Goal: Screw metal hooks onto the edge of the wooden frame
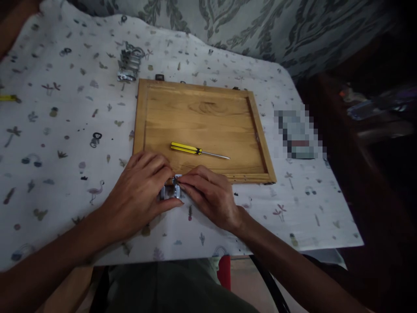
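My left hand [143, 187] grips a silvery metal hinge [177, 192] at the near edge of a framed wooden panel [198, 117], its thumb beneath and its fingers over the frame. From the other side, my right hand [210, 191] pinches finger and thumb together right at the hinge. Whatever lies between those fingertips is too small and hidden to make out. On the panel, just beyond both hands, rests a screwdriver [186, 148] with a yellow and black handle, its shaft pointing right.
Several metal hinges [129, 64] lie in a group behind the panel's left corner. A pixelated object [298, 134] is to the panel's right. At the far left sits a yellow item [9, 98]. A patterned cloth [65, 130] covers the table, and a patterned curtain [241, 26] hangs behind.
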Demonstrator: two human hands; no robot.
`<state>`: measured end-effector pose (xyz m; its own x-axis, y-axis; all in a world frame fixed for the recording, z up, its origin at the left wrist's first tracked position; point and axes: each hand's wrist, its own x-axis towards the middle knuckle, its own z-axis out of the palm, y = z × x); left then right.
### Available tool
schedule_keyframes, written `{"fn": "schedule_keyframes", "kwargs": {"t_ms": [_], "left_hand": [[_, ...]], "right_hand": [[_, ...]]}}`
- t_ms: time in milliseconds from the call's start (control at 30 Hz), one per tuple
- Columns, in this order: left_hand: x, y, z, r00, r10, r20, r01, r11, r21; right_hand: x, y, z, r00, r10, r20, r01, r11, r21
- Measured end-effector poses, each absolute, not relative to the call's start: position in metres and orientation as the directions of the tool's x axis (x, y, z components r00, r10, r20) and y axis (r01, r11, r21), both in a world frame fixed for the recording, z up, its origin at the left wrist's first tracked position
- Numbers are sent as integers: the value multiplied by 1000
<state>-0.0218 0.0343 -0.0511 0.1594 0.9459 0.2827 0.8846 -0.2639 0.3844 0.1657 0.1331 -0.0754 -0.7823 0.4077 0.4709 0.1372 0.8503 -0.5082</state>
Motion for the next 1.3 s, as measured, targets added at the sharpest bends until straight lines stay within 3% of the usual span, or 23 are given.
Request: {"fn": "schedule_keyframes", "kwargs": {"t_ms": [467, 1067, 1300], "left_hand": [[-22, 33, -53, 140, 957, 256, 878, -239, 415], [-20, 33, -51, 108, 966, 234, 883, -201, 423], [-21, 33, -51, 113, 968, 225, 879, -203, 432]], "right_hand": [[169, 135, -74, -837, 243, 491, 74, 938, -338], [169, 140, -54, -900, 153, 409, 47, 965, -258], [164, 140, -54, -914, 151, 376, 31, 951, -307]]}}
